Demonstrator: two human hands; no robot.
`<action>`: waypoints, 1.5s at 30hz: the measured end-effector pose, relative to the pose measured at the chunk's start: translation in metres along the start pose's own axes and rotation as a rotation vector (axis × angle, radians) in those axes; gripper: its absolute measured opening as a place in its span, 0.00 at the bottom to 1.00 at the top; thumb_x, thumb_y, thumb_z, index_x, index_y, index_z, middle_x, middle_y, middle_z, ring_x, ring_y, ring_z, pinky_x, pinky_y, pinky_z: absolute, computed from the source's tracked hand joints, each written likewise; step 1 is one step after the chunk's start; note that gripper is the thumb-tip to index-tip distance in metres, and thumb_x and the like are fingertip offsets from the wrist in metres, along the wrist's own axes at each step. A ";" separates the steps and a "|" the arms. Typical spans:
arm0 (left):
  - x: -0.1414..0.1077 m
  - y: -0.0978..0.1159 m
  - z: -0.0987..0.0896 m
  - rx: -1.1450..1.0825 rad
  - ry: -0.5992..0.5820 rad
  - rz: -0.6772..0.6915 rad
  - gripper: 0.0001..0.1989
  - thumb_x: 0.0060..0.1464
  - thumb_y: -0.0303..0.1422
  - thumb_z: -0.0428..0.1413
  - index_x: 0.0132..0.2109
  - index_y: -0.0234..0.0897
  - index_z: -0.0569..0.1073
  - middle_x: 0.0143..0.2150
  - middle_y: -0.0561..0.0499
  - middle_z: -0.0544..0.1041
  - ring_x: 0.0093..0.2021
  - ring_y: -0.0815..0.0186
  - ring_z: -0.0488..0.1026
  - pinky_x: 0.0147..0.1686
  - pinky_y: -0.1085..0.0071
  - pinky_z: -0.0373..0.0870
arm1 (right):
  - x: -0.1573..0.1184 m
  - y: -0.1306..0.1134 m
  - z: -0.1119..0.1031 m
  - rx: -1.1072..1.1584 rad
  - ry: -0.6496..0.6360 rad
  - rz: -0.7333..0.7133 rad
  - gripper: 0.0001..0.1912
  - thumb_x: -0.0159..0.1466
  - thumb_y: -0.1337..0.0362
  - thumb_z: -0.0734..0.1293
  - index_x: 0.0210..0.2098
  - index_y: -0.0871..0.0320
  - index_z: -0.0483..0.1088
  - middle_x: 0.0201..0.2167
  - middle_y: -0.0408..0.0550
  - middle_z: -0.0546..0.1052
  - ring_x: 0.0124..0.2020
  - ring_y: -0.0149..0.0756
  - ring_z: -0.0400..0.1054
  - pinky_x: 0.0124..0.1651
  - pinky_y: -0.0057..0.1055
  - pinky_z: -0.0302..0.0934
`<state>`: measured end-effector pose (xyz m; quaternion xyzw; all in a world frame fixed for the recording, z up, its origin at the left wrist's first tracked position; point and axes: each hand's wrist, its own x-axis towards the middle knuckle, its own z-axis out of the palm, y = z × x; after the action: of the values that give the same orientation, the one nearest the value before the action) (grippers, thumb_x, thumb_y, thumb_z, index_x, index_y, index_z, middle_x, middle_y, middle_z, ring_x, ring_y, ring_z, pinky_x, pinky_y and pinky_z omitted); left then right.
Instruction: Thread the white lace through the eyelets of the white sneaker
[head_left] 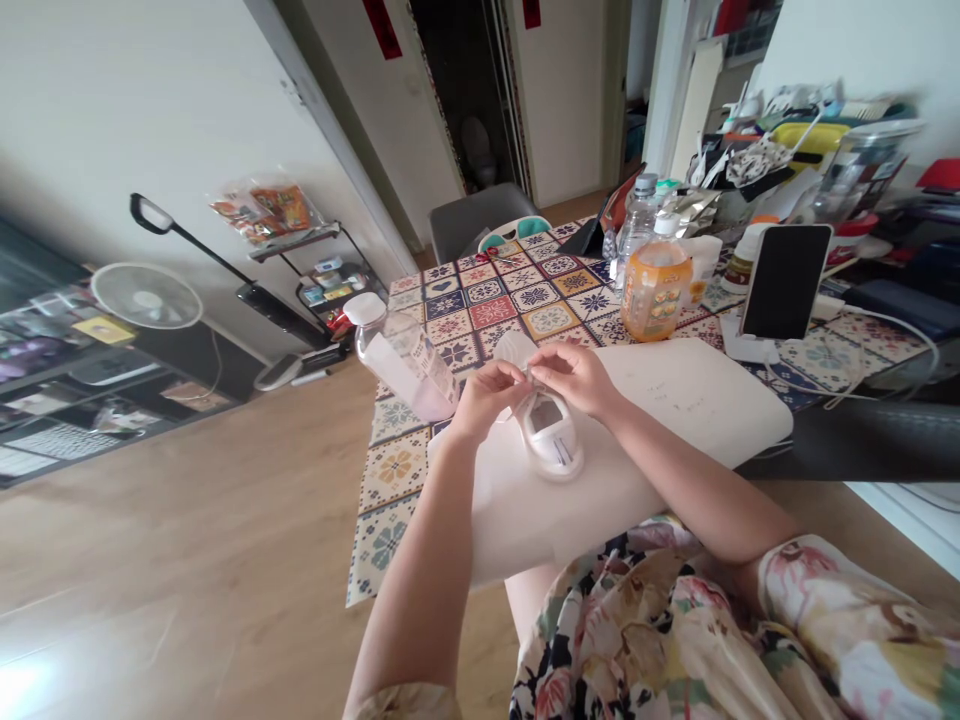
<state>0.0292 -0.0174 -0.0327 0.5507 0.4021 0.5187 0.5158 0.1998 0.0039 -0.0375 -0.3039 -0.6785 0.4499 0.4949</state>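
Both hands meet above a white mat (705, 390) on the patterned table. My left hand (491, 390) is closed, thumb and fingertips pinched together near my right fingertips. My right hand (574, 375) is also closed in a pinch. What the fingertips hold is too small to make out. Just below them a white oval device (553, 445) with a dark window rests on the mat, beneath my fingers. Behind the hands stands a clear plastic item (514, 347), partly hidden. Left of my left hand a clear bottle with a white cap (409, 365) leans at an angle in view.
An orange-wrapped jar (656, 290), a clear water bottle (637, 220) and a phone on a stand (786, 282) are on the right side of the patterned tablecloth (491, 312). Beyond the table's far edge is a grey chair (484, 215). Clutter fills the back right.
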 end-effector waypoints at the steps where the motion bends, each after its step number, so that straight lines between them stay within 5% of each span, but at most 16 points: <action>1: 0.000 0.000 0.000 -0.010 0.008 0.003 0.17 0.35 0.35 0.71 0.27 0.33 0.72 0.23 0.56 0.74 0.21 0.75 0.68 0.24 0.77 0.64 | -0.001 0.000 -0.001 -0.039 -0.028 -0.022 0.10 0.57 0.59 0.69 0.37 0.57 0.73 0.35 0.48 0.77 0.36 0.36 0.70 0.41 0.33 0.64; 8: 0.002 -0.002 -0.005 -0.017 0.034 -0.007 0.17 0.32 0.36 0.72 0.30 0.33 0.78 0.25 0.52 0.78 0.25 0.71 0.72 0.26 0.75 0.68 | 0.001 0.001 -0.006 -0.210 -0.091 -0.087 0.06 0.58 0.62 0.69 0.29 0.58 0.73 0.32 0.48 0.76 0.39 0.38 0.69 0.46 0.35 0.60; 14: 0.002 -0.006 -0.008 0.021 0.030 -0.001 0.17 0.33 0.39 0.72 0.29 0.33 0.79 0.25 0.51 0.79 0.23 0.71 0.71 0.25 0.74 0.67 | 0.000 0.004 -0.007 0.136 -0.215 0.229 0.11 0.57 0.57 0.69 0.32 0.60 0.73 0.30 0.45 0.74 0.35 0.34 0.68 0.40 0.30 0.60; 17: 0.003 -0.008 -0.010 0.021 0.025 0.008 0.16 0.34 0.39 0.71 0.29 0.33 0.79 0.25 0.51 0.79 0.24 0.71 0.71 0.27 0.74 0.68 | -0.001 0.003 -0.008 0.179 -0.267 0.255 0.09 0.56 0.59 0.68 0.31 0.60 0.73 0.30 0.44 0.74 0.35 0.34 0.68 0.41 0.31 0.60; 28: 0.004 -0.010 -0.011 -0.010 0.011 -0.053 0.14 0.35 0.37 0.70 0.29 0.33 0.80 0.25 0.51 0.79 0.24 0.70 0.72 0.27 0.74 0.68 | -0.005 0.000 -0.003 -0.317 -0.060 -0.364 0.06 0.62 0.60 0.68 0.31 0.54 0.73 0.36 0.50 0.77 0.42 0.42 0.69 0.51 0.41 0.58; 45: 0.013 -0.017 0.004 -0.058 0.270 0.033 0.17 0.31 0.29 0.67 0.32 0.35 0.70 0.17 0.58 0.74 0.18 0.74 0.65 0.23 0.77 0.60 | -0.008 -0.006 -0.020 -0.219 -0.265 -0.463 0.10 0.58 0.58 0.74 0.24 0.56 0.75 0.26 0.46 0.79 0.32 0.36 0.68 0.44 0.38 0.58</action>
<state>0.0368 -0.0027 -0.0474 0.4674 0.4436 0.6078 0.4640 0.2212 0.0002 -0.0330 -0.1310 -0.8331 0.2846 0.4558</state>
